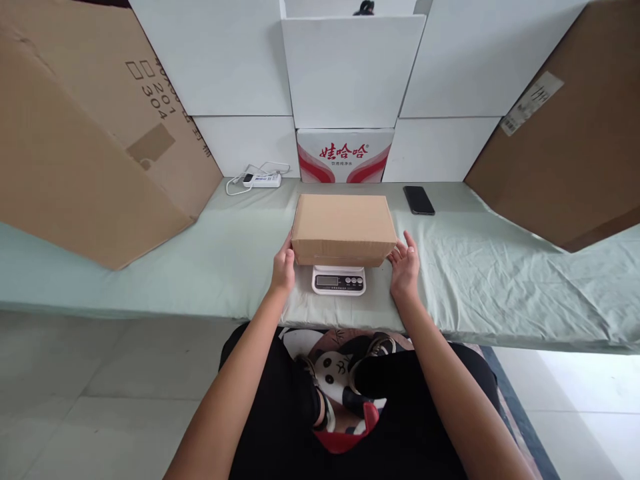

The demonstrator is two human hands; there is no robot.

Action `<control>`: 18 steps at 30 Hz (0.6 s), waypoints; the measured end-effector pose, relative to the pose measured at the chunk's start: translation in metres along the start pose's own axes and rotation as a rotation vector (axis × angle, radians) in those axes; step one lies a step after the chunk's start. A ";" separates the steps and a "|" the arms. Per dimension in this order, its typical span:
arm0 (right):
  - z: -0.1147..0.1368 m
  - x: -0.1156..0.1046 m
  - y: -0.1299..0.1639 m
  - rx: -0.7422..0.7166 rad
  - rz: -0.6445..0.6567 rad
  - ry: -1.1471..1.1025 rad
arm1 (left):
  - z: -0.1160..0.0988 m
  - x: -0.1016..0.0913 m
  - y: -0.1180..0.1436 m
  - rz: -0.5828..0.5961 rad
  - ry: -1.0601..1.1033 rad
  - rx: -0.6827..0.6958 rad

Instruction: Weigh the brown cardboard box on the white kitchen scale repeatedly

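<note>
In the head view, at the middle of the frame, we see a plain brown cardboard box (344,228) resting on a small white kitchen scale (339,279), whose dark display and buttons peek out below the box's front edge. Our left hand (283,268) lies flat against the box's left side, fingers loosely spread and closed on nothing. Our right hand (405,267) is open too, palm turned inward just beside the right corner; whether it touches the box we cannot tell. We judge the step in hand to be settling the box on the scale, and the next move calls for both hands to draw clear so nothing presses on it.

The box is matte, sharp-edged and rectangular. The bench (500,267) wears a pale green, softly wrinkled cloth. A glossy black phone (419,199) lies right of centre, a white power strip (260,179) left of centre, and big tan cartons (90,147) lean in at both sides.
</note>
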State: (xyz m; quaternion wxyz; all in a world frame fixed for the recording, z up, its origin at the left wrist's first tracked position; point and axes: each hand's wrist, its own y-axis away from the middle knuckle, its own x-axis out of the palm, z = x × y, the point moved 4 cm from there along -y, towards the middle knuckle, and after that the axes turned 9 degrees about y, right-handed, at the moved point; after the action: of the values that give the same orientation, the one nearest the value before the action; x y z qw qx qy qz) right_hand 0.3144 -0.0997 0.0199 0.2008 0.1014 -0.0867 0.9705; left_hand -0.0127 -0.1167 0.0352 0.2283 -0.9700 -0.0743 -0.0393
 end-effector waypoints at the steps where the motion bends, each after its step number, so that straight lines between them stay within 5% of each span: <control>1: 0.002 0.000 0.002 0.005 0.004 0.005 | 0.001 -0.001 0.000 -0.007 0.006 -0.006; 18: 0.033 0.035 0.054 -0.159 0.186 0.247 | -0.004 0.000 0.013 0.052 0.026 0.011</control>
State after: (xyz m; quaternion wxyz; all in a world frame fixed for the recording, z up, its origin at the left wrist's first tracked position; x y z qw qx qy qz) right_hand 0.2661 -0.1425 0.0534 0.1265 -0.0432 -0.1471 0.9800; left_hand -0.0111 -0.1298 0.0333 0.2357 -0.9696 -0.0464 -0.0457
